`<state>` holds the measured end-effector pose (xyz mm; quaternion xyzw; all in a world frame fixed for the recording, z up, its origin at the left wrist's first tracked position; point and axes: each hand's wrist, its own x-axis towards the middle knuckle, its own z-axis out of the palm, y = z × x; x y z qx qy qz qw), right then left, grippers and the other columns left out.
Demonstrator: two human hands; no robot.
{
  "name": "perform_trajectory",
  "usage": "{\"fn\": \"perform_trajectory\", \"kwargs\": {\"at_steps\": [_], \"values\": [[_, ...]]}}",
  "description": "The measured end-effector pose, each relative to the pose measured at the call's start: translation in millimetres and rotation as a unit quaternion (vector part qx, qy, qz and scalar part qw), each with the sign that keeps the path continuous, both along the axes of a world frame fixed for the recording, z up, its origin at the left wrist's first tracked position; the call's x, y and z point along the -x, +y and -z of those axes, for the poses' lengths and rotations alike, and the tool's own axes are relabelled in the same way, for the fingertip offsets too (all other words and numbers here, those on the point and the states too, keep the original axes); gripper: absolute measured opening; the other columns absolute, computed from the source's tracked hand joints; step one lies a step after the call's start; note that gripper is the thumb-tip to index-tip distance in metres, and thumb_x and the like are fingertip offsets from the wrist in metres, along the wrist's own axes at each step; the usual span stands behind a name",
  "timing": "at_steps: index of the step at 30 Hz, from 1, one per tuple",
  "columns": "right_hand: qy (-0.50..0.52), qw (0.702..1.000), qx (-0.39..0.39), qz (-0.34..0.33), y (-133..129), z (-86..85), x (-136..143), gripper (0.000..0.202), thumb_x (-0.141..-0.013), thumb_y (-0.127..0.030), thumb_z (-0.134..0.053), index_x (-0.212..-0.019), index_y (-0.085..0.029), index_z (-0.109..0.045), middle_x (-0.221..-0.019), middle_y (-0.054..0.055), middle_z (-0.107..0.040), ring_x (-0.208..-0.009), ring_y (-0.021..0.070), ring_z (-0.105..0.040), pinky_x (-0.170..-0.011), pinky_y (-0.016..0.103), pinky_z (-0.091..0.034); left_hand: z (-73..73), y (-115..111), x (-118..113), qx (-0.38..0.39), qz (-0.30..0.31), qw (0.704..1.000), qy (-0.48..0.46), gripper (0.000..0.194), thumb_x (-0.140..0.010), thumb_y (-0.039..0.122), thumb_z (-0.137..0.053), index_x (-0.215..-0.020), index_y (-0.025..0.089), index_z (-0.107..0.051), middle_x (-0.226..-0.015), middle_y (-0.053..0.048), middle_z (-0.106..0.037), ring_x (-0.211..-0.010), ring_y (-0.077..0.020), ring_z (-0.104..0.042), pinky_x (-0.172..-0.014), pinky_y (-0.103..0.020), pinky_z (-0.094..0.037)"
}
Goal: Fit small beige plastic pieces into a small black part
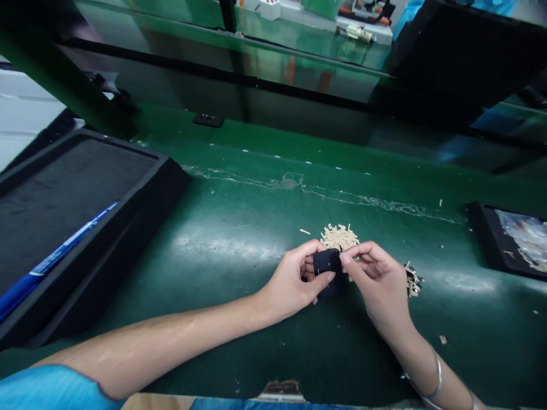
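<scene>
My left hand (299, 276) grips a small flat black rectangular piece (327, 262), thumb on its face and fingers behind it. At the right edge of that piece, the thumb and forefinger of my right hand (378, 279) are pinched together. A thin dark sliver shows by those fingertips, too small to name. Just beyond both hands lies a heap of small beige strips (339, 235). A smaller pile of dark and beige bits (413, 280) sits beside my right wrist, partly hidden by the hand.
A large black foam tray (141, 165) stands at the left, with a blue-and-white pen-like stick (64, 250) on it. To the right is a black tray (487, 245) holding a clear plastic bag (525, 228). A small black plate (208, 120) lies farther back on the green table (239, 216).
</scene>
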<state>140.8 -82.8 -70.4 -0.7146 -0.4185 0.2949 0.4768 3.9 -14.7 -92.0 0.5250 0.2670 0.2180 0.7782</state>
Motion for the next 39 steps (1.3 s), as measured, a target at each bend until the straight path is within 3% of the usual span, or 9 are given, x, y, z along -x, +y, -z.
{"fn": "perform_trajectory", "kwargs": {"at_steps": [16,39], "values": [[0.022,1.000,-0.009,-0.006,1.1,4.3,-2.6,0.012,-0.078,-0.028,-0.063,-0.072,-0.018,-0.058,-0.065,-0.001,-0.056,-0.051,0.0081,-0.048,-0.047,0.020,-0.043,-3.5,1.3,0.2,0.005,0.002,1.000,0.004,0.014,-0.075,0.021,-0.059,-0.081,0.019,-0.047,-0.059,0.005,-0.045,-0.046,-0.0067,-0.043,-0.038,-0.014,-0.041],[0.093,0.995,-0.021,0.003,1.5,8.1,-1.7,0.012,-0.077,-0.026,-0.065,-0.071,-0.018,-0.058,-0.059,-0.003,-0.053,-0.051,0.0078,-0.047,-0.042,0.018,-0.035,-3.8,1.0,0.0,0.017,-0.005,1.000,0.003,0.014,-0.075,0.020,-0.060,-0.082,0.018,-0.048,-0.059,0.005,-0.049,-0.043,-0.0052,-0.044,-0.036,-0.014,-0.041]]}}
